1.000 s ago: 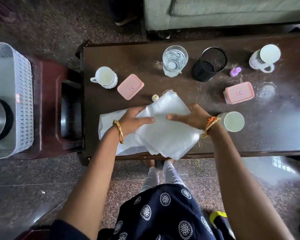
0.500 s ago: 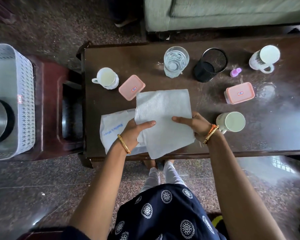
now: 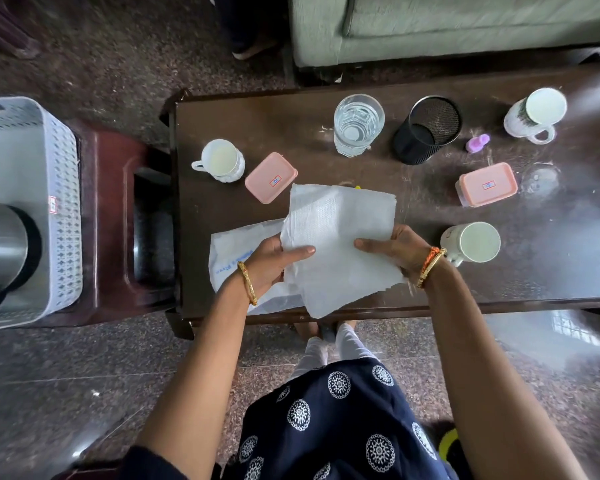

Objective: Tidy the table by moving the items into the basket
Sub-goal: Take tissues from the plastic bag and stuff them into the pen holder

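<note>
A white paper napkin (image 3: 340,244) was pinched at its left edge by the left hand (image 3: 274,263) and at its right by the right hand (image 3: 397,249), above the desk (image 3: 291,133).

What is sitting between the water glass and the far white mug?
In the head view, a black mesh cup and a small purple bottle.

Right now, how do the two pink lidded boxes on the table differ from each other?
The left pink box lies turned at an angle beside the mug with the handle on its left; the right pink box lies nearly square to the table edge. The left one shows only its lid; the right one also shows a clear side wall. Both carry a small label on a rounded pink lid.
</note>
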